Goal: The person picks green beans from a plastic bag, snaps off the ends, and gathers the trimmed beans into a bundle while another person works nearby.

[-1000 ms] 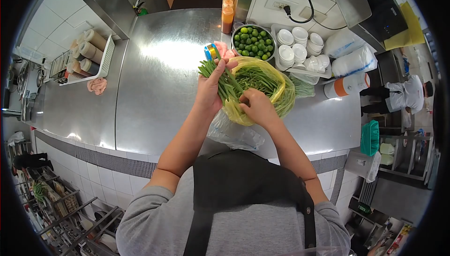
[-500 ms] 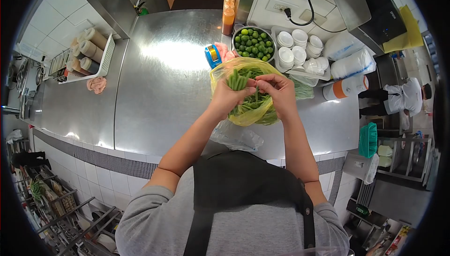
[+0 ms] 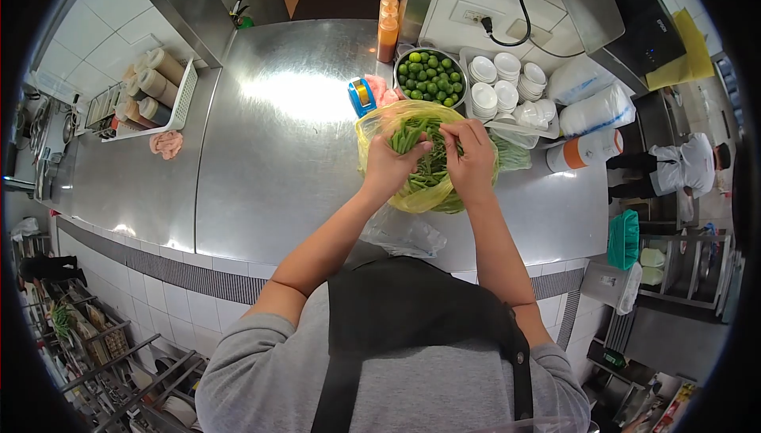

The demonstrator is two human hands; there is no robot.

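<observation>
Clamping its fingers on green beans (image 3: 406, 135), the left hand (image 3: 391, 166) is hovering over the left of the yellow bag (image 3: 368, 122), which is resting on the counter (image 3: 277, 171); over the bag's right, the right hand (image 3: 473, 163) is pressing its fingers together, any contents indiscernible.

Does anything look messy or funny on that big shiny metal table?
A bit: a pinkish cloth beside the white basket and clear plastic by the yellow bag lie crumpled, which looks untidy. I see nothing spilled.
</observation>
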